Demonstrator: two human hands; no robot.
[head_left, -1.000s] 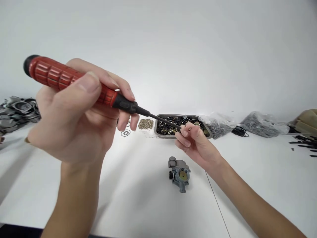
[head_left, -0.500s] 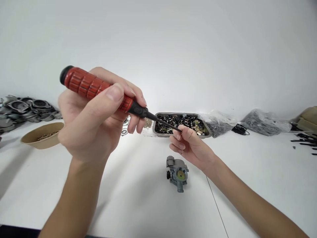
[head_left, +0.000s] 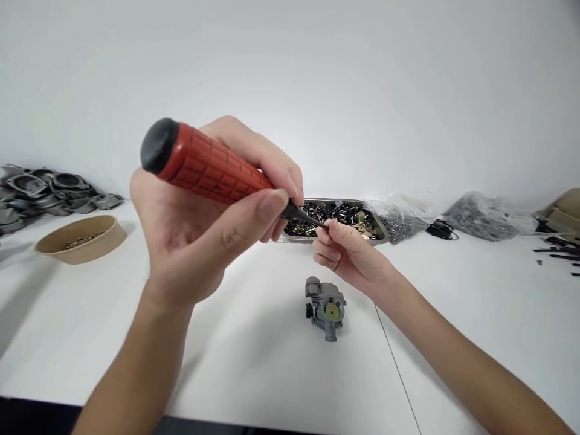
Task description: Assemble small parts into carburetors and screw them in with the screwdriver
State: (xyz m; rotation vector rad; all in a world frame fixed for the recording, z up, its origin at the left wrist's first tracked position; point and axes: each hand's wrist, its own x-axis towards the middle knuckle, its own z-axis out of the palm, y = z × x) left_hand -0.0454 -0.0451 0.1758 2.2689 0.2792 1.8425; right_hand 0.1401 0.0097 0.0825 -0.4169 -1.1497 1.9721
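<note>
The fingers of our left hand (head_left: 190, 241) are wrapped around a long screwdriver with a grooved red handle, black end cap and thin dark shaft (head_left: 212, 169), which slants from left of centre toward the middle of the frame. Our right hand (head_left: 351, 248) has its fingertips closed in a pinch at the shaft's tip; whether they hold some tiny piece there, we cannot tell. We judge the tool light and stiff, best held by the grooves, since the slim shaft offers less grip. Below, at lower centre, sits a grey metal carburettor (head_left: 325, 308), probably dense and rigid, to be lifted by its body. Behind our hands, a shallow grey metal tray (head_left: 384, 232) holds jumbled black and gold-coloured parts. At left, a tan oval bowl (head_left: 90, 252) contains small brownish pieces.
</note>
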